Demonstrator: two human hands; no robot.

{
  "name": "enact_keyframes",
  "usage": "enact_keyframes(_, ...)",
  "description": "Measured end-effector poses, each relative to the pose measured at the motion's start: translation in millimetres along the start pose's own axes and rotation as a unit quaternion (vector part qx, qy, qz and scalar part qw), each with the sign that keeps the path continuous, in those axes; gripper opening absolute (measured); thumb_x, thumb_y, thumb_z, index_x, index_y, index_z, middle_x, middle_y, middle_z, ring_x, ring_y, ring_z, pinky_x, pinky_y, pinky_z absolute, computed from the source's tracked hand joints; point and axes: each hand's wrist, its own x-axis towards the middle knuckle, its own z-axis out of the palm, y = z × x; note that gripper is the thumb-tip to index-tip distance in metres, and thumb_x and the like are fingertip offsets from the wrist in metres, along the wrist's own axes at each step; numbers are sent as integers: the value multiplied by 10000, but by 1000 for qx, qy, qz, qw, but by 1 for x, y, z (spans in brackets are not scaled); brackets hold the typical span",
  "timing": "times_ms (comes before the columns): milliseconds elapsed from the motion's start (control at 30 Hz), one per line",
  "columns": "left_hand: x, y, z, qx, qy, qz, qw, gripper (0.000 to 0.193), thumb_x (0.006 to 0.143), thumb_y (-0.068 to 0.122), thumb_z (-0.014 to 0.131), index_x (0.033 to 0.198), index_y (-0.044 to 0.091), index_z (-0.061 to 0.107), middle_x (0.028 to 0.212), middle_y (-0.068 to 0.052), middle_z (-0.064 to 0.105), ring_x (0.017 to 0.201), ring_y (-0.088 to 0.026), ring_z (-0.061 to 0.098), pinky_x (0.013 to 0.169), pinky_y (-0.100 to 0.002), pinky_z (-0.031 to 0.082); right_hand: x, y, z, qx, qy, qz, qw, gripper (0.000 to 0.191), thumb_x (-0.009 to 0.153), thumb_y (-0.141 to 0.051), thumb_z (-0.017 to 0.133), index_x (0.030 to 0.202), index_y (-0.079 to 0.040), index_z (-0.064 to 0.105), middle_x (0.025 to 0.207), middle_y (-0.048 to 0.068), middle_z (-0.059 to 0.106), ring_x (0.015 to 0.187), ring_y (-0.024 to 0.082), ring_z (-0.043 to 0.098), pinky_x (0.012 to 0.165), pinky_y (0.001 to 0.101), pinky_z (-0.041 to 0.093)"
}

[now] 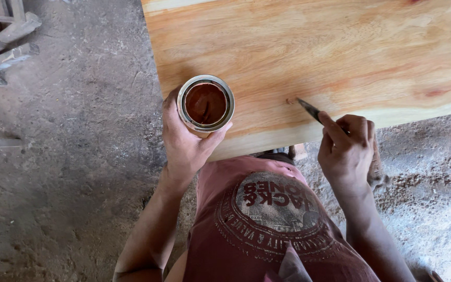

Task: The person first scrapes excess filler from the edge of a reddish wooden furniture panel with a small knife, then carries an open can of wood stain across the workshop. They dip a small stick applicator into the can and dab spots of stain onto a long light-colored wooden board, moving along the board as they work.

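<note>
My left hand (pixel 184 143) grips a small open metal can (pixel 205 104) filled with reddish-brown paste, held over the near left corner of a wide pale wooden board (pixel 340 47). My right hand (pixel 346 149) pinches a thin dark blade-like tool (pixel 309 109). Its tip rests on the board beside a small reddish dab (pixel 289 101) near the front edge. The board's grain is orange and yellow, with a reddish streak at the right.
Grey dusty concrete floor (pixel 79 156) lies to the left, with stacked wood offcuts (pixel 3 36) in the far left corner. Sawdust covers the ground (pixel 429 183) at the right, below the board's edge. My red shirt fills the bottom centre.
</note>
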Motion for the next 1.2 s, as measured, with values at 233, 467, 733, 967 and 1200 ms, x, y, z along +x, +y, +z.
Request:
enact_keyframes(233,1,-3,-1,-25,-7,0,1000,919,832,191,961,1494,-7,356,1412,-198,543,1325,-322,606,1133,-445,533,-8,-12,8,86,-30,17,996,275,963,11,723,1205,-103,785,967,72,602,857,200,561,664,319,497)
enact_keyframes(467,1,-7,-2,-15,-6,-7,1000,920,799,209,975,1462,-1,373,1387,-188,553,1298,-319,611,1115,-448,524,1,-16,6,48,-3,-11,999,269,944,-17,748,1203,-76,789,948,80,589,869,216,564,641,310,504)
enact_keyframes(733,-1,-9,-3,-2,-2,6,1000,933,791,208,982,1466,-2,372,1396,-190,553,1306,-333,606,1127,-462,517,1,-8,0,125,-41,18,991,279,960,16,707,1206,-95,777,978,94,636,871,180,602,646,275,513)
enact_keyframes(967,1,-6,-5,7,0,8,1000,925,790,223,983,1458,-3,384,1382,-182,567,1282,-328,626,1103,-449,535,4,-3,10,77,-76,19,994,409,911,106,662,1240,-84,814,882,100,634,732,191,552,455,230,437)
enact_keyframes(1200,3,-6,-8,15,6,28,999,917,797,244,981,1457,6,390,1340,-172,574,1223,-297,644,1042,-411,567,12,-13,9,106,-65,-5,992,247,966,42,702,1184,-48,777,926,96,634,827,177,606,565,250,509)
